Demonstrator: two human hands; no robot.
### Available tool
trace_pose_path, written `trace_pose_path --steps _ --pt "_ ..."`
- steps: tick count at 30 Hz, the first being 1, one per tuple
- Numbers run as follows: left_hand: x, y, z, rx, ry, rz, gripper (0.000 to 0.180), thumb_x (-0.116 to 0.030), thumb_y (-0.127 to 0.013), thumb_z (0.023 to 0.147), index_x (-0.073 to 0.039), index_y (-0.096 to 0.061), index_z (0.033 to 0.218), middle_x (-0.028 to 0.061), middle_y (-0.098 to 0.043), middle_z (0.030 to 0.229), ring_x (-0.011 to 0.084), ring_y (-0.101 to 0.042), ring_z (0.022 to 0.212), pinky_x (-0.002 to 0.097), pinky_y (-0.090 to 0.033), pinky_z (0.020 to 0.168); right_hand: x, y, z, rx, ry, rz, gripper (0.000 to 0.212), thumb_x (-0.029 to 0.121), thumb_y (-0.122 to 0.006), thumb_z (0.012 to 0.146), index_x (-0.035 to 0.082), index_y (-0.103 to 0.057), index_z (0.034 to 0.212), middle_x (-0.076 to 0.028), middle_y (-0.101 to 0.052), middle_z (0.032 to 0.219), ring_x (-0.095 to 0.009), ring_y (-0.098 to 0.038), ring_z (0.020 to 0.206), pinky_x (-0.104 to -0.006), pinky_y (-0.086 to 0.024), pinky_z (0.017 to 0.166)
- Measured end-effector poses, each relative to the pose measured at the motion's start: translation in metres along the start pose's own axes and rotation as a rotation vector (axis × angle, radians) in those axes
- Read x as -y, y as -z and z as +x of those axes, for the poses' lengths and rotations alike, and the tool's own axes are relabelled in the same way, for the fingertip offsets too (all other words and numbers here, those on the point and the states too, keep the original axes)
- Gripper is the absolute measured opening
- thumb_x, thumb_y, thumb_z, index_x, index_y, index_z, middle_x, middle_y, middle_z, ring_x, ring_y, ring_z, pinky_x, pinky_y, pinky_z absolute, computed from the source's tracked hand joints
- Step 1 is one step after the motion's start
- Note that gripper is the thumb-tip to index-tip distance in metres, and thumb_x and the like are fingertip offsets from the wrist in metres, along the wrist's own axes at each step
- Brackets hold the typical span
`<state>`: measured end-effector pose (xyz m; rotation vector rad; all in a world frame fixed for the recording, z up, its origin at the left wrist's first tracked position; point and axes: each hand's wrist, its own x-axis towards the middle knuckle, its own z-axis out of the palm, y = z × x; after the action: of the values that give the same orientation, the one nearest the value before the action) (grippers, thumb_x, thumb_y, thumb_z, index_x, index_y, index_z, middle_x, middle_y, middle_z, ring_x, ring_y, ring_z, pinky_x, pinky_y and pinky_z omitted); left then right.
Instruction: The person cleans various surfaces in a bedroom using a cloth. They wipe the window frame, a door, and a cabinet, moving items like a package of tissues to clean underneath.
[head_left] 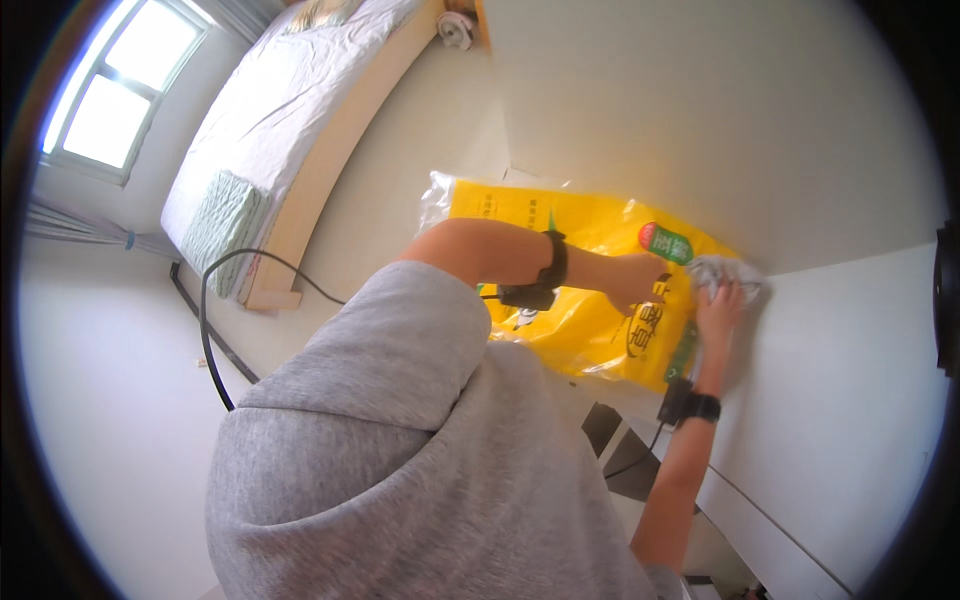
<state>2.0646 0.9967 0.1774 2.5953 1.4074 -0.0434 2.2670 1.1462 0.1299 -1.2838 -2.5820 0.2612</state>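
Note:
A large yellow plastic bag (590,345) with green and red patches and clear, shiny edges lies in front of me by the wall. My left hand (637,282) reaches across it, fingers curled in against its printed face. At the bag's far right corner, my right hand (720,308) has its fingers over a crumpled whitish-grey cloth (728,270), which rests against the bag's edge. What lies beneath the cloth is hidden. Each wrist wears a black strap with a small dark box; a cable runs from the right one.
A bed (290,110) with a pale sheet and wooden side stands at the upper left, a folded green quilt (225,222) on its corner. Behind it is a window (125,85). A white round object (456,31) sits beyond the bed. Walls close in on the right.

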Motion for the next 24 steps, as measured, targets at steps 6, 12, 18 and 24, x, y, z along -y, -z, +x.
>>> trace_pose_path --steps 6,12,18,24 --pt "-0.002 0.008 0.000 0.030 0.021 -0.032 0.063 -0.047 -0.064 0.075 -0.018 -0.051 0.130 0.0302 -0.035 0.135 0.0411 -0.035 0.126 0.0447 -0.038 0.094 0.025 0.028 -0.076 0.077 0.130 0.144 0.058 0.030 -0.058 0.084 0.024 -0.039 0.138 -0.009 -0.028 0.148 -0.033 -0.019 0.138 -0.0570 -0.016 0.107" --pt "-0.006 0.012 -0.003 0.051 0.072 -0.115 0.058 -0.041 -0.064 0.076 -0.016 -0.053 0.128 0.0295 -0.031 0.138 0.0402 -0.028 0.132 0.0465 -0.034 0.100 0.024 0.024 -0.077 0.071 0.187 0.212 0.060 0.029 -0.060 0.081 0.024 -0.039 0.137 -0.008 -0.028 0.148 -0.034 -0.019 0.138 -0.0585 -0.016 0.107" --pt "-0.002 0.009 -0.012 -0.058 0.009 -0.146 0.061 -0.035 -0.065 0.077 -0.019 -0.047 0.133 0.0272 -0.029 0.141 0.0409 -0.026 0.133 0.0508 -0.026 0.106 0.017 0.001 -0.012 0.012 0.150 0.138 0.060 0.032 -0.063 0.078 0.024 -0.043 0.134 -0.010 -0.033 0.144 -0.037 -0.023 0.135 -0.0612 -0.025 0.101" --pt "-0.010 0.016 -0.003 0.081 0.108 -0.057 0.057 -0.038 -0.059 0.082 -0.020 -0.045 0.135 0.0277 -0.030 0.141 0.0395 -0.028 0.133 0.0452 -0.029 0.105 0.025 -0.006 0.018 -0.107 0.055 0.094 0.053 0.033 -0.060 0.081 0.019 -0.045 0.130 -0.011 -0.035 0.141 -0.035 -0.025 0.134 -0.0592 -0.023 0.102"
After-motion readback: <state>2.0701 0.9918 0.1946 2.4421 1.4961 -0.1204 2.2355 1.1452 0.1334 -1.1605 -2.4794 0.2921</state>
